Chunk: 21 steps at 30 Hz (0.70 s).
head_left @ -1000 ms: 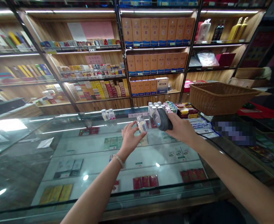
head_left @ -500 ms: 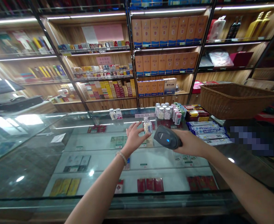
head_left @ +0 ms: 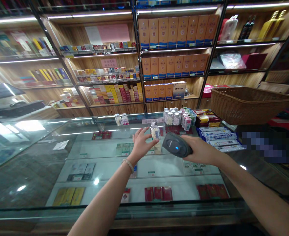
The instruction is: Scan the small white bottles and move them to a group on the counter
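Observation:
Between the thumb and fingers of my left hand (head_left: 142, 141) is a small clear bottle (head_left: 155, 131) of pale pieces, upright above the glass counter (head_left: 132, 167). The bottle's label, with a barcode, faces right. My right hand (head_left: 200, 150) grips a dark grey barcode scanner (head_left: 175, 145) by its handle; a blue light glows on its top. The scanner's front end points at the bottle, a small gap apart from it. Two similar bottles (head_left: 121, 119) stand together at the counter's back left. A cluster of several more bottles (head_left: 176, 118) stands behind the scanner.
Right of the bottle cluster lie red and yellow packets (head_left: 205, 118) and blue-and-white packets (head_left: 220, 137). A wicker basket (head_left: 247, 105) stands at the right. Cigarette packs (head_left: 158, 193) show under the glass. Shelves with orange boxes (head_left: 174, 67) line the wall behind.
Very little differs. The bottle in my left hand has shifted very slightly left; both hands and the scanner hold nearly the same positions.

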Motion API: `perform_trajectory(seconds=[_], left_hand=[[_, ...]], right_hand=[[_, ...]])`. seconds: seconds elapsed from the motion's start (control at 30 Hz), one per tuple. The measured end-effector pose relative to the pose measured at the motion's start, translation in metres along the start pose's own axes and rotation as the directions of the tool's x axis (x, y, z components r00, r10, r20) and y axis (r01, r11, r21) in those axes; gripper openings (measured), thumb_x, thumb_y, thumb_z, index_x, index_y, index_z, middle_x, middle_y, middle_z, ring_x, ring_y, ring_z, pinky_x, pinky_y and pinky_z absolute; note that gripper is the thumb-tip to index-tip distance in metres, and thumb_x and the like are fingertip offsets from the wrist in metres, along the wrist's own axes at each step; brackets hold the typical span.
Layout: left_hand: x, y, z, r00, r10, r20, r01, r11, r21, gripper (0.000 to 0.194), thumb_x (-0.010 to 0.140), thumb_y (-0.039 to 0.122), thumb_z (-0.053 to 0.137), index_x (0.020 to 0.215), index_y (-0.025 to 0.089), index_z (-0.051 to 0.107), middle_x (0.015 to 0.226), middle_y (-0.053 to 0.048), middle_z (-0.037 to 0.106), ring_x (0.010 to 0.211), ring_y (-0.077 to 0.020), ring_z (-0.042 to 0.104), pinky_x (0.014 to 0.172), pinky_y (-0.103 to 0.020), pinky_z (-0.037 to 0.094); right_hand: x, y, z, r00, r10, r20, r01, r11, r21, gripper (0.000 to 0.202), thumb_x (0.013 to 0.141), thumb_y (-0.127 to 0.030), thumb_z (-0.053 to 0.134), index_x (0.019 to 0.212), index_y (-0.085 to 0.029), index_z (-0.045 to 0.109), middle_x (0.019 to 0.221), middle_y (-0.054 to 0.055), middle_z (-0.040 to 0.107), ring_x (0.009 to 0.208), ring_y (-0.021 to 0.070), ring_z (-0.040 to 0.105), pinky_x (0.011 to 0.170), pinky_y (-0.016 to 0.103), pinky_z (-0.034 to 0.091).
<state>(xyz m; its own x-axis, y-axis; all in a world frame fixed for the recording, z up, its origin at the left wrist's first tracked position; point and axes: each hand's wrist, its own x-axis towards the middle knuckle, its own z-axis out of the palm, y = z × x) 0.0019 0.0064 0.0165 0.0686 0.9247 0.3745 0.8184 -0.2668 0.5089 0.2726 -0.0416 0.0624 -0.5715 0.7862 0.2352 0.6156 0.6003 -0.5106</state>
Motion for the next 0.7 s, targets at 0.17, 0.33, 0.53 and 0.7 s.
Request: perform_trajectory(seconds=[0.17,0.33,0.53,0.7], left_hand=[[-0.0001,0.0029,-0.0007,1.000,-0.013,0.002,0.013,1.000,-0.002,0.021,0.081,0.045,0.074,0.093,0.029,0.080,0.152,-0.003,0.054,0.148,-0.0343,0.034,0.125,-0.059,0.018],[-0.0004,0.0001,-0.0002,1.000,0.006,-0.007,-0.006,1.000,0.003,0.023,0.082,0.048,0.074,0.096,0.031,0.080,0.153,-0.001,0.053,0.149,-0.0348,0.033,0.124,-0.061,0.019],[-0.0003,-0.0021,0.0014,1.000,0.012,-0.020,-0.012,1.000,0.008,0.023,0.082,0.049,0.075,0.095,0.030,0.079,0.153,-0.002,0.054,0.148,-0.0345,0.034,0.123,-0.062,0.020],[-0.0007,0.0019,-0.0014,1.000,0.013,-0.003,-0.013,1.000,0.007,0.023,0.083,0.049,0.075,0.096,0.031,0.080,0.155,-0.001,0.052,0.149,-0.0350,0.033,0.123,-0.062,0.019]], right_hand=[[-0.0002,-0.0004,-0.0003,1.000,-0.009,-0.002,0.009,1.000,-0.023,0.039,0.071,-0.024,0.066,0.109,-0.020,0.063,0.106,0.008,0.072,0.097,0.0260,0.068,0.081,0.033,0.050],[-0.0005,-0.0010,-0.0003,1.000,-0.002,-0.011,0.002,1.000,-0.024,0.039,0.071,-0.023,0.066,0.110,-0.020,0.062,0.106,0.007,0.072,0.096,0.0255,0.069,0.081,0.033,0.051],[-0.0013,0.0011,0.0008,1.000,-0.005,-0.028,0.004,0.998,-0.062,0.042,0.071,-0.023,0.067,0.112,-0.022,0.060,0.110,0.007,0.072,0.099,0.0260,0.070,0.081,0.033,0.051],[-0.0014,0.0004,-0.0015,0.993,0.029,-0.117,-0.056,0.972,-0.229,0.035,0.078,-0.028,0.061,0.112,-0.021,0.055,0.109,0.007,0.069,0.091,0.0259,0.071,0.071,0.031,0.048]])
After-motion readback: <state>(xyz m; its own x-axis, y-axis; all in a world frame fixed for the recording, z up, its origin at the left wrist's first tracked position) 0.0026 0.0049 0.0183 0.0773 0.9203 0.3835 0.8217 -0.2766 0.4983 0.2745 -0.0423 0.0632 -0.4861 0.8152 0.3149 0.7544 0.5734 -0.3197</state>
